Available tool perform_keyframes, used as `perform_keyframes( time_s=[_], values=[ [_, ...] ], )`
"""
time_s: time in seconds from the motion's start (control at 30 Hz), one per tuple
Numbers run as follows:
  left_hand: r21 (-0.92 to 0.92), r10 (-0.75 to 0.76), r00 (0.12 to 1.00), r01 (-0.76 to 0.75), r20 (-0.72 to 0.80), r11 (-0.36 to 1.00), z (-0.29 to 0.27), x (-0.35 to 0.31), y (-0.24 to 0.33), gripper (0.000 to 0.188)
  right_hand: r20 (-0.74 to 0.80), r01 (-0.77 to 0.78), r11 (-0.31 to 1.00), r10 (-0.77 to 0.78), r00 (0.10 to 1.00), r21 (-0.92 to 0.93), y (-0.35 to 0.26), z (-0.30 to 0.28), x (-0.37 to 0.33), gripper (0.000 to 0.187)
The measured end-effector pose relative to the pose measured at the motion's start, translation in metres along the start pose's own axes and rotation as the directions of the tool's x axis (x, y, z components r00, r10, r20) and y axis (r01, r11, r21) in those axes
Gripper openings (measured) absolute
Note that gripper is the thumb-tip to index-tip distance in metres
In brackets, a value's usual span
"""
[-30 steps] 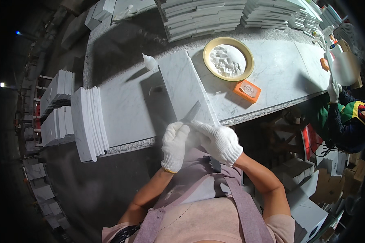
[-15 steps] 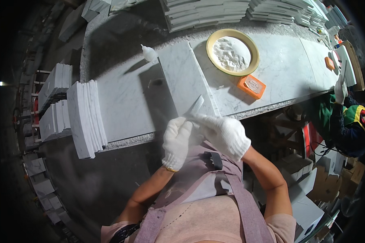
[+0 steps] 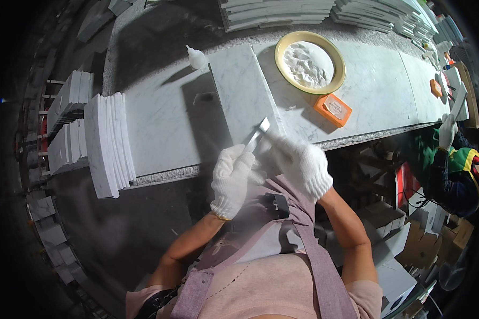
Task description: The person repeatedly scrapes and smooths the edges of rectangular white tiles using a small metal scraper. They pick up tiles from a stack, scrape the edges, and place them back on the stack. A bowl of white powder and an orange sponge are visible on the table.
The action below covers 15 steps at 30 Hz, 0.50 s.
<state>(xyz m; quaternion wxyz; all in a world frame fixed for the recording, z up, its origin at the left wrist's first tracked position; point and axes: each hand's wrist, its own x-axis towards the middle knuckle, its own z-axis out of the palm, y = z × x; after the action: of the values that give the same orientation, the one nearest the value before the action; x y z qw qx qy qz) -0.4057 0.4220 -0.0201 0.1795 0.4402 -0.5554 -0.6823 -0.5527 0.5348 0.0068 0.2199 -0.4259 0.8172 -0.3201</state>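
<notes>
Both my hands wear white knitted gloves and are at the near edge of the marble slab. My left hand (image 3: 232, 175) is closed around a narrow, flat silver blade (image 3: 256, 139) that sticks up past its fingers, with a slanted, bright tip. Just right of the blade is my right hand (image 3: 302, 164), its fingers curled inward and smeared by motion; whether it grips anything does not show. Beyond both hands lies a rectangular white marble slab (image 3: 243, 87), resting on the marble worktop (image 3: 159, 133).
A yellow-rimmed bowl (image 3: 339, 80) of white powder stands beyond an orange box (image 3: 332, 110). A white squeeze bottle (image 3: 196, 57) is at the far left. Upright tiles (image 3: 109, 143) line the left end; stacked tiles (image 3: 277, 11) sit at the back. Another person's gloved hand (image 3: 447, 131) is at far right.
My right hand has shifted slightly right and away from my left. The silver blade has tilted, its bright tip now higher. The view has moved a little.
</notes>
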Motion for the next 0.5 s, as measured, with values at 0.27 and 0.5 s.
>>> perform_keyframes(
  time_s=[0.27,0.5],
  values=[
    [-0.024,-0.120,0.992,0.120,0.036,0.992,-0.002,-0.002,0.008,0.033,-0.160,-0.044,0.996,0.055,0.986,0.072,0.008,0.022,-0.004,0.032],
    [-0.022,-0.035,0.998,0.036,0.051,0.999,-0.001,-0.002,0.004,0.029,-0.095,-0.053,0.993,0.063,0.993,0.107,0.000,0.024,-0.003,0.030]
  ],
)
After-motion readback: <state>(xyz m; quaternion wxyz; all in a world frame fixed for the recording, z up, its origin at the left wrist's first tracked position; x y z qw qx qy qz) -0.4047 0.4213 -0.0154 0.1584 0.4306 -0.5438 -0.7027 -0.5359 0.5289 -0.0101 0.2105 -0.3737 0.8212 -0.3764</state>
